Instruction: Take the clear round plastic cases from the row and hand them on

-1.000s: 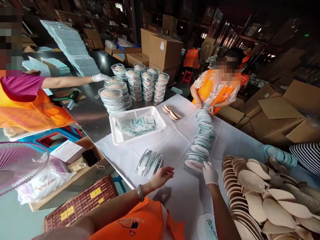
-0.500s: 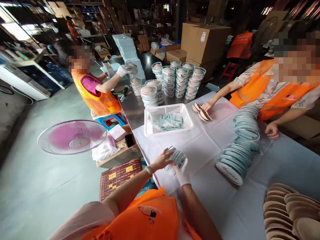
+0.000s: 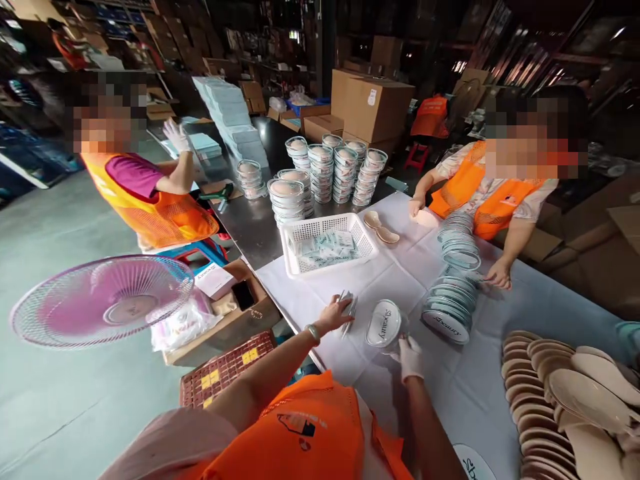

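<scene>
My bare left hand (image 3: 334, 315) is closed on a few thin clear plastic pieces (image 3: 349, 313), stood on edge above the white-covered table. My right hand (image 3: 411, 359), in a white glove, grips the edge of a clear round plastic case (image 3: 384, 323). A white oval label with dark lettering shows on the case, which is tilted toward me. Between the two hands is a small gap. Just beyond them stands a white plastic basket (image 3: 327, 268) with several small printed packets (image 3: 330, 245). To the right of my right hand lies a row of similar labelled cases (image 3: 447, 310).
Beige cups (image 3: 543, 400) are piled at the near right. Stacked filled cases (image 3: 320, 167) stand past the basket. One co-worker (image 3: 145, 187) sits at the left, another (image 3: 493, 193) across the table. A pink fan (image 3: 105, 300) and a cardboard box (image 3: 220, 333) flank the table's left edge.
My hands have moved apart: the right drew the labelled case rightward, away from the clear pieces in my left. The co-worker across has moved a hand off the beige cups near the basket.
</scene>
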`<state>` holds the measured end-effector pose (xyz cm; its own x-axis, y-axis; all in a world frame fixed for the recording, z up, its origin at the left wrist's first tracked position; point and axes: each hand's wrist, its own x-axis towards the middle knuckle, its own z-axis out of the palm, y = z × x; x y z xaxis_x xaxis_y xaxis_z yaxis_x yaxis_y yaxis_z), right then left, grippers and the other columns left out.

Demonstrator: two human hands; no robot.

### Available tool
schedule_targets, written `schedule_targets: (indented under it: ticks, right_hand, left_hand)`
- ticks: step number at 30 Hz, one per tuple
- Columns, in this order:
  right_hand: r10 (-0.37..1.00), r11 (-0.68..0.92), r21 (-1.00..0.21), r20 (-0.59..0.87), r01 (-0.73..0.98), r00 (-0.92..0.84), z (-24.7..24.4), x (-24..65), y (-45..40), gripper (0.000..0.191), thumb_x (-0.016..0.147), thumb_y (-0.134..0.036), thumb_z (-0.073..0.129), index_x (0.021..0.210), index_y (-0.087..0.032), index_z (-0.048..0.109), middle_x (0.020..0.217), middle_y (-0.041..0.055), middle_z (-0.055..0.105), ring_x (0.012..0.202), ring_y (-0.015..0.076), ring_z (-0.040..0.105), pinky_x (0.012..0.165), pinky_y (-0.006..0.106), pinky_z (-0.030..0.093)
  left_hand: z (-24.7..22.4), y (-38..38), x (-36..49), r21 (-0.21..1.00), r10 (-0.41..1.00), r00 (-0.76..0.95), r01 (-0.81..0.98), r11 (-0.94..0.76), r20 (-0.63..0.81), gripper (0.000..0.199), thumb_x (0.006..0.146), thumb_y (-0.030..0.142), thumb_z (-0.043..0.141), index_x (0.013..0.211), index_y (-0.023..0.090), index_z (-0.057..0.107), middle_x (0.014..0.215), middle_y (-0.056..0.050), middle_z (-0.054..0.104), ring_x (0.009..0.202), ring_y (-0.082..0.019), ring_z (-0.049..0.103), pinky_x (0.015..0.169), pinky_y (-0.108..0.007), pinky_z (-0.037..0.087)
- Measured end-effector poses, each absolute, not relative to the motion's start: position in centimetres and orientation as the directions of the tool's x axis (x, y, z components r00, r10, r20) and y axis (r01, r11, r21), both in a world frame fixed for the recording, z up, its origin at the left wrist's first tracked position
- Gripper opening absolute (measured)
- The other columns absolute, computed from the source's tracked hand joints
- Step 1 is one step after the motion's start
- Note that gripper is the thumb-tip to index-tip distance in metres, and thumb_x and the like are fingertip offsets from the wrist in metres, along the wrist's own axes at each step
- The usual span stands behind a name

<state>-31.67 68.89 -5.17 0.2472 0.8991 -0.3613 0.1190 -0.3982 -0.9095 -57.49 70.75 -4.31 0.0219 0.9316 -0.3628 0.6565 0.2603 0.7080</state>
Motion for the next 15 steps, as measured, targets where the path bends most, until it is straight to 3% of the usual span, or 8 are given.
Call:
schedule_targets:
  ticks: [2, 4, 6, 8, 9, 12, 15]
  right_hand:
    - [0.892, -0.398, -0.917, -0.384, 0.01, 0.237, -3.0, -29.4, 67.4, 0.053, 0.057, -0.059, 0.072, 0.092, -0.02, 0.067, 0.088, 0.0056, 0.073, 0.083, 0.0255, 0.07, 0.067, 0.038, 0.06]
    - [0.897, -0.369, -0.924, -0.382, -0.101, 0.223, -0.9, -28.1, 65.2, 0.049, 0.059, -0.057, 0.076, 0.092, -0.022, 0.067, 0.086, 0.003, 0.073, 0.083, 0.0241, 0.07, 0.072, 0.04, 0.061]
    - [0.903, -0.352, -0.924, -0.377, -0.148, 0.205, 1.0, -28.0, 63.0, 0.048, 0.063, -0.058, 0.077, 0.094, -0.022, 0.069, 0.083, 0.0025, 0.072, 0.08, 0.0231, 0.07, 0.072, 0.039, 0.061]
    - [0.925, -0.318, -0.944, -0.328, -0.086, 0.189, 2.8, -28.2, 61.2, 0.052, 0.065, -0.056, 0.081, 0.104, -0.023, 0.07, 0.09, 0.0047, 0.074, 0.083, 0.0242, 0.07, 0.071, 0.037, 0.061]
    - [0.941, -0.268, -0.963, -0.266, -0.019, 0.211, 3.9, -28.3, 60.6, 0.059, 0.065, -0.055, 0.082, 0.113, -0.023, 0.069, 0.1, 0.0068, 0.074, 0.089, 0.0255, 0.07, 0.072, 0.037, 0.061]
    - [0.961, -0.079, -0.97, -0.013, 0.231, 0.277, 7.4, -27.3, 60.2, 0.075, 0.068, -0.055, 0.081, 0.132, -0.024, 0.06, 0.13, 0.0122, 0.065, 0.111, 0.0277, 0.065, 0.086, 0.037, 0.058]
    - [0.995, -0.043, -0.933, -0.006, 0.356, 0.102, 10.8, -25.4, 60.7, 0.059, 0.076, -0.057, 0.072, 0.122, -0.021, 0.065, 0.123, 0.0124, 0.066, 0.11, 0.0254, 0.063, 0.091, 0.036, 0.054]
  left_hand:
    - [-3.0, 70.4, -56.5, 0.732, 0.953, 0.027, 0.647, 0.214, -0.303, 0.098, 0.071, 0.046, 0.084, 0.156, 0.023, 0.04, 0.171, -0.018, 0.01, 0.156, -0.046, 0.013, 0.121, -0.064, 0.02]
    - [-1.4, 69.7, -54.6, 0.859, 0.983, 0.069, 0.5, 0.114, -0.171, 0.107, 0.071, 0.057, 0.082, 0.159, 0.022, 0.032, 0.171, -0.018, 0.009, 0.157, -0.043, 0.005, 0.123, -0.063, 0.013]
    - [0.4, 69.0, -52.1, 0.985, 0.984, 0.161, 0.164, 0.054, -0.081, 0.093, 0.083, 0.068, 0.065, 0.157, 0.021, 0.034, 0.167, -0.017, 0.029, 0.155, -0.037, 0.024, 0.124, -0.054, 0.024]
    - [2.1, 68.3, -49.8, 0.967, 0.942, 0.3, -0.15, 0.205, -0.153, 0.078, 0.092, 0.072, 0.048, 0.152, 0.022, 0.042, 0.152, -0.014, 0.052, 0.14, -0.031, 0.049, 0.115, -0.046, 0.041]
    - [2.9, 67.9, -49.0, 0.919, 0.902, 0.365, -0.225, 0.325, -0.23, 0.075, 0.093, 0.073, 0.045, 0.149, 0.022, 0.045, 0.144, -0.012, 0.06, 0.132, -0.029, 0.057, 0.109, -0.044, 0.047]
    - [4.7, 67.1, -47.7, 0.815, 0.773, 0.499, -0.203, 0.543, -0.391, 0.071, 0.093, 0.071, 0.049, 0.143, 0.02, 0.051, 0.125, -0.011, 0.07, 0.114, -0.026, 0.066, 0.095, -0.037, 0.054]
    - [5.9, 66.4, -47.7, 0.871, 0.742, 0.585, -0.12, 0.477, -0.326, 0.072, 0.088, 0.073, 0.056, 0.134, 0.018, 0.061, 0.114, -0.011, 0.073, 0.103, -0.024, 0.067, 0.085, -0.032, 0.055]
